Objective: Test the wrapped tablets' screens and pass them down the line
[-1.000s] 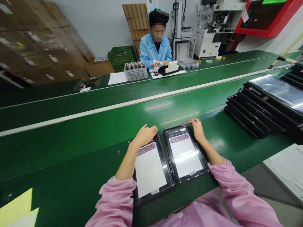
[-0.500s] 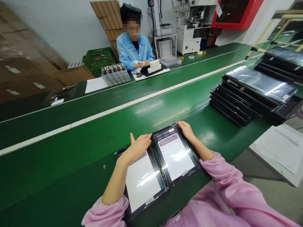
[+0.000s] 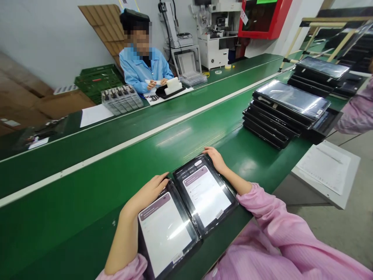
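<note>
Two black-framed tablets with lit white screens lie side by side on the green bench, both under clear film. My left hand (image 3: 150, 191) rests along the top left edge of the left tablet (image 3: 167, 231), fingers stretched out and pointing toward the right tablet. At the right tablet (image 3: 205, 194), my right hand (image 3: 216, 160) is closed round the top right corner, fingertips over the far edge; its thumb is hidden. Each screen shows a mauve box near its top, and a small label sits at each lower edge. The tablets' inner sides lie close together.
Stacked black tablets (image 3: 279, 112) stand on the green bench (image 3: 87, 210) at right, with another stack (image 3: 320, 72) behind. Papers lie on a white side shelf (image 3: 348, 194). A co-worker in blue (image 3: 145, 70) sits across the bench by a parts tray (image 3: 122, 100). Another person's pink sleeve (image 3: 357, 111) shows at far right.
My left hand has slid off the left tablet's screen to its top edge, uncovering the mauve box. My right hand stays at its corner. The camera view has turned right.
</note>
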A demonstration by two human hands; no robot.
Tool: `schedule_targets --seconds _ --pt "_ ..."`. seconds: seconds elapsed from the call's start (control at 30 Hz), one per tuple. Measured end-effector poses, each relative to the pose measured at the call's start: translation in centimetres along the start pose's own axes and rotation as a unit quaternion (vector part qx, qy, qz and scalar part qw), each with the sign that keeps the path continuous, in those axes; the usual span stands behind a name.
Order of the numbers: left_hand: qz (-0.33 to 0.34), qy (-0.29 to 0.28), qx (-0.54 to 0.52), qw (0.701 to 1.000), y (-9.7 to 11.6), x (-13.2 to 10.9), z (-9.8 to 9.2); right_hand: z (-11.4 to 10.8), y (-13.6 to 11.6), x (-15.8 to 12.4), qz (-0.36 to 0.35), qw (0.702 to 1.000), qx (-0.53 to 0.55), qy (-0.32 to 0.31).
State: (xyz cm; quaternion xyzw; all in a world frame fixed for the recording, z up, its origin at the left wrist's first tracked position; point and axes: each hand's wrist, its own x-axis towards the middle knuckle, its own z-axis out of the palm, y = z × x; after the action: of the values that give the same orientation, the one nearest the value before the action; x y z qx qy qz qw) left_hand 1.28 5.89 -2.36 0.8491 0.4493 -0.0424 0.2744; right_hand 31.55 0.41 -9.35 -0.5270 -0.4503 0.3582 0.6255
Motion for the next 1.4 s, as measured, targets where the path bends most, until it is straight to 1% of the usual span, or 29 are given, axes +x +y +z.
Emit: schedule_targets --seconds 0.1,0.2,0.3,0.43,0.57,0.7,0.77,0.83,0.87,0.93,1.0,1.03,1.07,1.1,1.13,1.2,1.3,1.37,1.4 --pt "-0.003 0.003 0.013 1.0 -0.5 0.2 -0.3 -0.7 -0.4 -0.2 -0.053 0.994 -0.093 0.01" --pt "0.023 -0.001 0.019 1.0 -0.6 0.3 -0.4 -1.1 -0.6 -0.6 -0.111 0.97 -0.216 -0.027" --pt "0.011 0.0 0.028 1.0 -0.3 0.2 -0.6 -1.2 -0.4 -0.8 -0.122 0.951 -0.275 -0.065" --pt "-0.018 -0.023 0.045 0.999 0.3 -0.2 -0.9 -1.1 0.1 -0.9 -0.143 0.947 -0.278 -0.073" --pt "-0.013 -0.037 0.05 0.998 0.3 -0.4 -1.1 -1.1 0.1 -1.0 -0.157 0.947 -0.269 -0.08" --pt "-0.007 -0.043 0.04 0.998 -0.3 -0.4 -1.3 -1.1 0.1 -1.0 -0.135 0.944 -0.29 -0.084" --pt "-0.002 -0.047 0.025 0.999 -0.7 -0.6 -1.5 -1.3 0.2 -0.7 -0.122 0.952 -0.271 -0.072" --pt "0.007 -0.061 0.015 0.998 -1.0 -1.1 -1.8 -1.8 0.3 -0.4 -0.108 0.963 -0.234 -0.082" --pt "0.013 -0.074 0.016 0.997 -1.0 -1.3 -1.8 -2.0 0.2 -0.2 -0.094 0.967 -0.215 -0.102" --pt "0.014 -0.102 0.039 0.994 -0.5 -1.8 -1.6 -2.6 0.1 -0.1 -0.054 0.963 -0.192 -0.183" --pt "-0.001 -0.115 0.083 0.99 0.3 -2.1 -1.2 -3.1 -0.3 -0.3 -0.029 0.942 -0.186 -0.278" --pt "-0.012 -0.112 0.107 0.988 0.8 -2.2 -0.9 -3.3 -0.4 -0.4 -0.03 0.929 -0.188 -0.317" --pt "-0.024 -0.105 0.126 0.986 1.3 -2.2 -0.7 -3.4 -0.6 -0.5 -0.038 0.918 -0.194 -0.345" --pt "-0.033 -0.093 0.139 0.985 1.7 -2.1 -0.5 -3.4 -0.6 -0.6 -0.048 0.911 -0.198 -0.358" --pt "-0.037 -0.08 0.142 0.986 1.9 -2.0 -0.5 -3.4 -0.6 -0.7 -0.053 0.911 -0.197 -0.358" --pt "-0.041 -0.041 0.12 0.991 1.9 -1.6 -0.7 -3.2 -0.3 -0.6 -0.038 0.93 -0.171 -0.322" --pt "-0.066 0.041 0.081 0.994 1.3 -0.9 -1.5 -3.1 0.7 0.2 0.03 0.973 -0.102 -0.205" --pt "-0.091 0.089 0.077 0.989 0.8 -0.7 -2.0 -3.2 1.3 0.8 0.078 0.986 -0.064 -0.133" --pt "-0.092 0.1 0.074 0.988 0.7 -0.8 -2.1 -3.3 1.4 0.9 0.094 0.988 -0.051 -0.112"
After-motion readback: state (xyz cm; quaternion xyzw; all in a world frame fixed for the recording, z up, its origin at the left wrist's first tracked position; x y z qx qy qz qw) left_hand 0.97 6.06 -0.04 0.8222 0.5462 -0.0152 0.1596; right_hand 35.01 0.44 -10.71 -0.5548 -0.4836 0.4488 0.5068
